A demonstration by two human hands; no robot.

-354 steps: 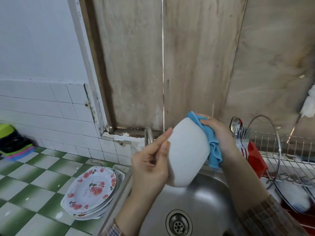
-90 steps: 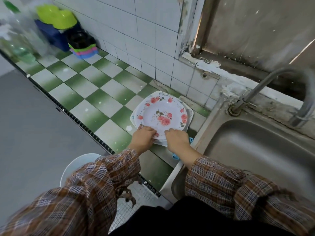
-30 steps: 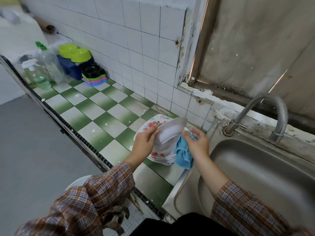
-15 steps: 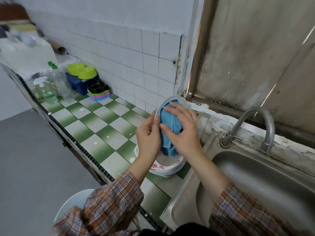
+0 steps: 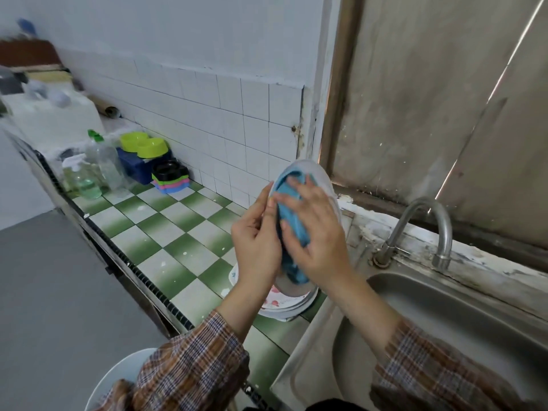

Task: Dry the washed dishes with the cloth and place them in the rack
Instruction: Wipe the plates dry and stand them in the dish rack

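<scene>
I hold a white plate (image 5: 324, 180) upright above the counter, its inner face toward me. My left hand (image 5: 256, 241) grips the plate's left rim, thumb on the front. My right hand (image 5: 315, 232) presses a blue cloth (image 5: 289, 223) flat against the plate's face with spread fingers. Below them, a stack of rose-patterned plates (image 5: 278, 304) sits on the green-and-white checked counter (image 5: 178, 232), partly hidden by my hands. The rack is out of view.
A steel sink (image 5: 444, 336) with a curved tap (image 5: 415, 229) lies to the right. Clear bottles (image 5: 98, 170), green bowls (image 5: 143, 145) on a blue box and stacked coloured trays (image 5: 172, 178) stand at the counter's far left. A white stool (image 5: 118, 378) sits below.
I lifted a plate off the stack, raised it upright and laid the cloth on its face. Since half a second ago my right hand and the cloth have shifted slightly on the plate.
</scene>
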